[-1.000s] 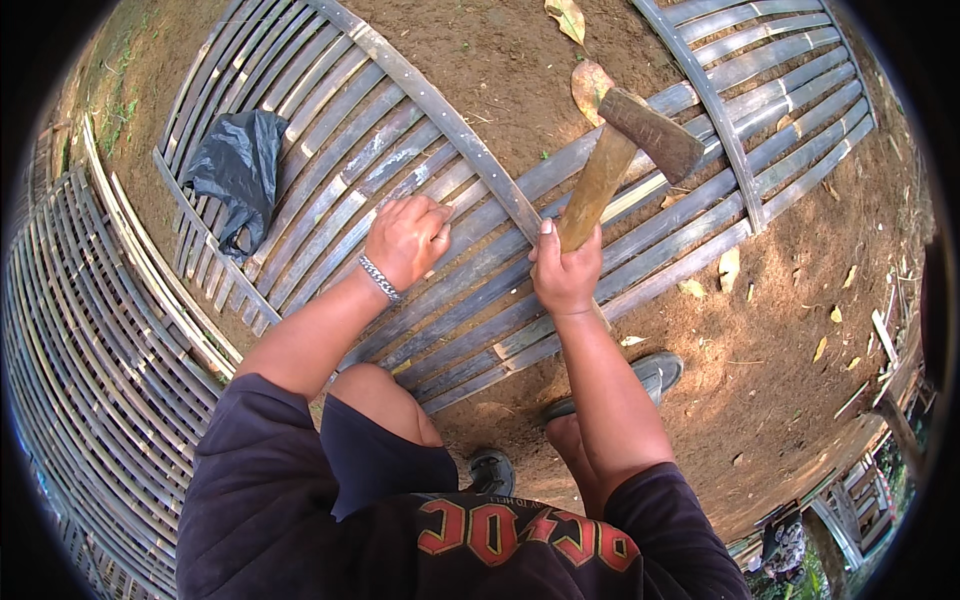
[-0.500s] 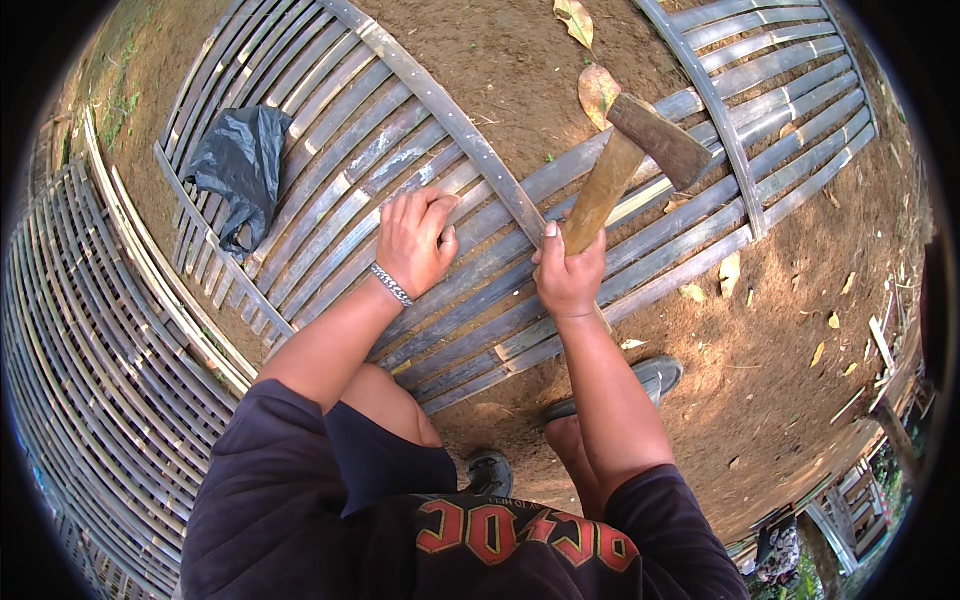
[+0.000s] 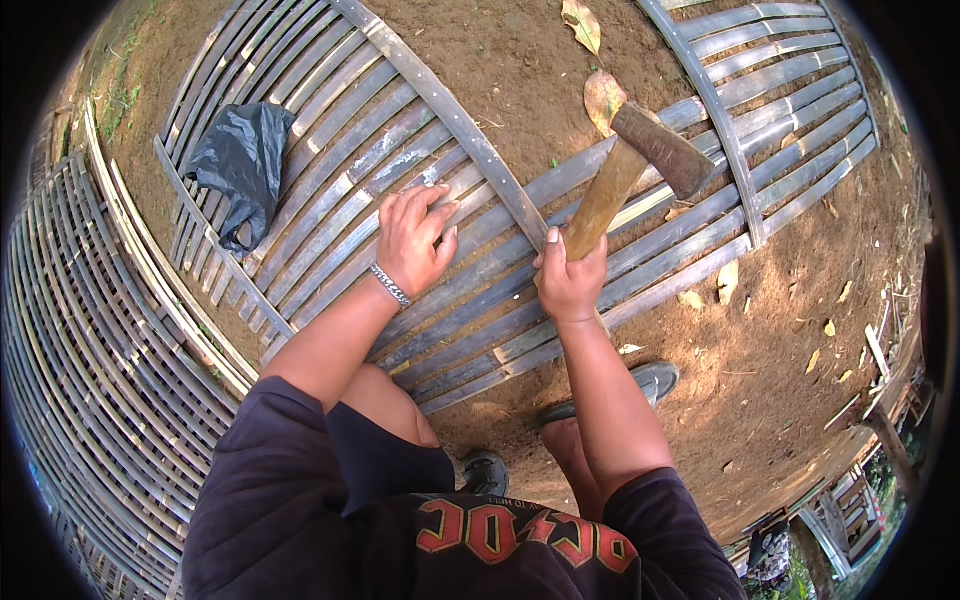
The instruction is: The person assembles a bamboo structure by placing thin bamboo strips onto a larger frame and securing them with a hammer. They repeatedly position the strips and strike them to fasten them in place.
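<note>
My right hand (image 3: 572,280) is wrapped round the wooden handle of a hatchet (image 3: 612,195). Its dark, rusty metal head points up and to the right, above the bamboo slats. Over the slatted bamboo panel (image 3: 455,118) in front of me, my left hand (image 3: 415,240) hovers or rests with bent fingers spread apart and nothing visible in them. Whether its fingertips touch the slats I cannot tell. A crosswise strip dotted with nail heads runs over the slats between my two hands.
A crumpled black plastic bag (image 3: 240,160) lies on the panel's left part. Another slatted bamboo panel (image 3: 110,350) stretches along the far left, beside long loose strips (image 3: 165,260). Dry leaves (image 3: 604,98) are scattered on the brown soil (image 3: 740,400). My feet are below the panel's near edge.
The fingers of my left hand have spread and lifted a little. My right hand and the hatchet stay in nearly the same place.
</note>
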A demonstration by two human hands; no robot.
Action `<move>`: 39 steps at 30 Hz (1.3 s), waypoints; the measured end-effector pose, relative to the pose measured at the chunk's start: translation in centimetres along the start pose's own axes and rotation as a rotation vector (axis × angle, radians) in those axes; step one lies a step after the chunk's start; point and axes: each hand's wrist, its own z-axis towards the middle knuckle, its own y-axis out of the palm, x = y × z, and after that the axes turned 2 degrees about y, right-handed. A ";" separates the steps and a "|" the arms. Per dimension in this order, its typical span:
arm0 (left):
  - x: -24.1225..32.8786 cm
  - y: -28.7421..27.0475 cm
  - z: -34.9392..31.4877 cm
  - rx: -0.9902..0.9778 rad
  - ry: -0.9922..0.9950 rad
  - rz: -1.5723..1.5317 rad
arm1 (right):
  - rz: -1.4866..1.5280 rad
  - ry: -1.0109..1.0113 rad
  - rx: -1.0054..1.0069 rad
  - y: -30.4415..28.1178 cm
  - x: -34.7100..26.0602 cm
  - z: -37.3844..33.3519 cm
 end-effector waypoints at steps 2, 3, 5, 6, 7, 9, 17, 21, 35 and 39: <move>-0.1 0.1 0.0 0.013 0.010 -0.011 | 0.004 -0.014 0.003 0.0 0.4 0.0; -0.2 0.1 0.0 0.019 0.013 -0.015 | 0.006 -0.021 0.002 0.1 0.4 0.0; -0.4 0.1 -0.2 0.025 0.016 -0.024 | -0.021 -0.032 -0.005 0.1 0.4 0.0; -0.4 0.2 -0.2 0.028 0.019 -0.031 | -0.038 -0.037 -0.006 0.0 0.3 0.0; -0.4 0.2 -0.1 0.032 0.020 -0.034 | -0.038 -0.038 -0.007 0.0 0.4 0.0; -0.4 0.3 -0.1 0.041 0.020 -0.037 | -0.036 -0.040 -0.009 0.0 0.4 0.0; 0.8 0.9 0.8 0.145 -0.070 -0.051 | -0.006 -0.009 0.001 0.1 0.4 0.0; 2.0 1.6 3.1 0.212 -0.020 -0.046 | -0.013 -0.008 -0.008 0.1 0.2 0.0; 1.2 3.5 5.4 0.131 -0.013 -0.012 | 0.035 0.044 -0.028 0.0 -1.0 -0.2; 1.2 3.4 5.6 0.113 -0.010 0.003 | 0.012 0.069 -0.110 -0.8 -1.6 0.0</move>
